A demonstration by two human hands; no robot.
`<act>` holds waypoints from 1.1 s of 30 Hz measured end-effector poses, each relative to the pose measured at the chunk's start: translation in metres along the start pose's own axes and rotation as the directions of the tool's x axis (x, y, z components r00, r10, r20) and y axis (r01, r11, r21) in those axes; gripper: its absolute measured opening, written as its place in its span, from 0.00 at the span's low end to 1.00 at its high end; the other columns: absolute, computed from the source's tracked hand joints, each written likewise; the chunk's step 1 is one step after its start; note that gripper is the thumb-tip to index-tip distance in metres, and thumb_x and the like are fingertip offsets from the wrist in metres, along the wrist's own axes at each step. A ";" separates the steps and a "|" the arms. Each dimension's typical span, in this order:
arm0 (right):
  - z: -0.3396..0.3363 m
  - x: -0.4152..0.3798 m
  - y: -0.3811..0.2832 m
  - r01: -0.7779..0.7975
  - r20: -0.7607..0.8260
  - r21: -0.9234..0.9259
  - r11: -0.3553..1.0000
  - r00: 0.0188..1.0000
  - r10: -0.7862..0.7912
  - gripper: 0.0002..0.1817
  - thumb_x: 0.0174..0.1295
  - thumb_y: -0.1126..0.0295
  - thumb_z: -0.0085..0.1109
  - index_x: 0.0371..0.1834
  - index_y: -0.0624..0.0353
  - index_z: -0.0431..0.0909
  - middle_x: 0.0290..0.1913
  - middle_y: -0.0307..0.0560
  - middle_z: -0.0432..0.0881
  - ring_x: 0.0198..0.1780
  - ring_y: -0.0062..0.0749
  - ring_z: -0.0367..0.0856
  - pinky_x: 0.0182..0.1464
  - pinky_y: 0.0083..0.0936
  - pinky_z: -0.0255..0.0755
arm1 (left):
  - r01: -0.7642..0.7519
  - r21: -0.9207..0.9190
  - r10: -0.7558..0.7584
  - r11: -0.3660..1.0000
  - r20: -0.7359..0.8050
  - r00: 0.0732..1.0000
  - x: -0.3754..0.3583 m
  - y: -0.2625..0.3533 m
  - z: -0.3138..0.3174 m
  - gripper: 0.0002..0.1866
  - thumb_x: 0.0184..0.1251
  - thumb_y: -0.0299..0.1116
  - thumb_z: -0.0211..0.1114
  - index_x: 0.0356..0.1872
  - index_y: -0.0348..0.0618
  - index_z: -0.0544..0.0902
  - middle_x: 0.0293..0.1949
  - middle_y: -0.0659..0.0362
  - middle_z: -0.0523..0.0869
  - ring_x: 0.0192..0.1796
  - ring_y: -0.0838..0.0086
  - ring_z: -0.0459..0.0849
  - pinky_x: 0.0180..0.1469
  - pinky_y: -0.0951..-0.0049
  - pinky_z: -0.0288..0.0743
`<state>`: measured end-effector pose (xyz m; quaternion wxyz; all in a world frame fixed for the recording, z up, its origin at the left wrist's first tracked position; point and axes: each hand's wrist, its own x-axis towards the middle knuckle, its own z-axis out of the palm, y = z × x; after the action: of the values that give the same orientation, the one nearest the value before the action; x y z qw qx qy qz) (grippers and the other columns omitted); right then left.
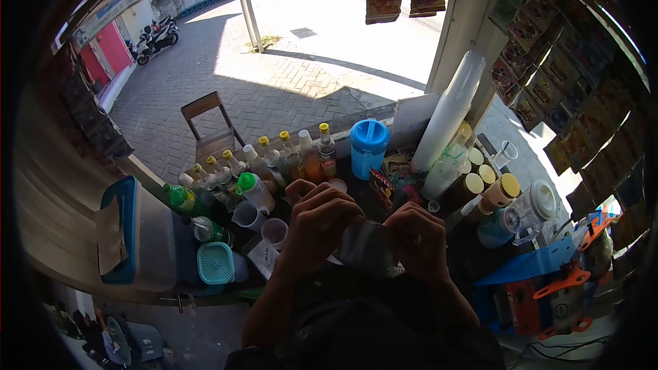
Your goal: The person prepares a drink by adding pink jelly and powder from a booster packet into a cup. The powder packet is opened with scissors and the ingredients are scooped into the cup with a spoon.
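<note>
In the middle of the head view, my left hand (319, 218) and my right hand (419, 238) are held close together over the counter. Between them hangs a see-through plastic bag (367, 243). The fingers of both hands are curled in and pinch its upper edge. What the bag holds, if anything, I cannot make out. Just left of my left hand stand a clear plastic cup (274, 231) and a measuring jug (248, 216). Beyond my right hand lie small packets (381, 186).
Several bottles (291, 156) line the counter's far edge beside a blue lidded pitcher (369, 147). A tall stack of cups (452, 106) leans at the right, near brown-bodied jars (504, 190) and a blender jug (531, 209). At left sits a teal-lidded container (216, 264). Sachets (548, 75) hang at right.
</note>
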<state>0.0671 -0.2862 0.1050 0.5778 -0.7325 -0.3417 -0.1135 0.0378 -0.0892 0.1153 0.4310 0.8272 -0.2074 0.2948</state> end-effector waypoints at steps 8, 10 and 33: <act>0.053 0.002 -0.032 0.127 0.220 0.162 0.979 0.962 -0.161 0.09 0.46 0.82 0.68 0.31 0.59 0.81 0.30 0.43 0.84 0.33 0.32 0.83 0.36 0.26 0.76 | 0.213 0.198 -0.201 0.957 -0.080 0.976 -0.092 0.018 -0.071 0.05 0.45 0.27 0.71 0.24 0.46 0.82 0.22 0.64 0.81 0.27 0.71 0.80 0.40 0.70 0.68; 0.067 0.002 -0.034 0.172 0.249 0.262 0.950 0.939 -0.238 0.10 0.43 0.81 0.72 0.29 0.59 0.82 0.25 0.40 0.83 0.29 0.28 0.82 0.32 0.24 0.74 | 0.057 0.394 0.004 0.918 -0.151 0.988 -0.107 0.028 -0.081 0.05 0.49 0.32 0.70 0.23 0.47 0.82 0.20 0.66 0.80 0.24 0.74 0.76 0.37 0.69 0.63; 0.145 -0.043 0.096 -0.873 0.842 0.450 0.190 0.485 0.236 0.39 0.68 0.36 0.39 0.60 0.64 0.70 0.57 0.55 0.76 0.56 0.36 0.77 0.57 0.28 0.70 | -0.137 0.268 0.091 0.954 0.176 0.980 -0.057 0.051 -0.111 0.05 0.53 0.31 0.68 0.28 0.56 0.80 0.29 0.73 0.79 0.47 0.77 0.77 0.57 0.57 0.50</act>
<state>0.0633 -0.1779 -0.0373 0.7074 -0.3968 -0.1918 0.5525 -0.0696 -0.0191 0.1578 0.2743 0.8874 -0.2457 0.2774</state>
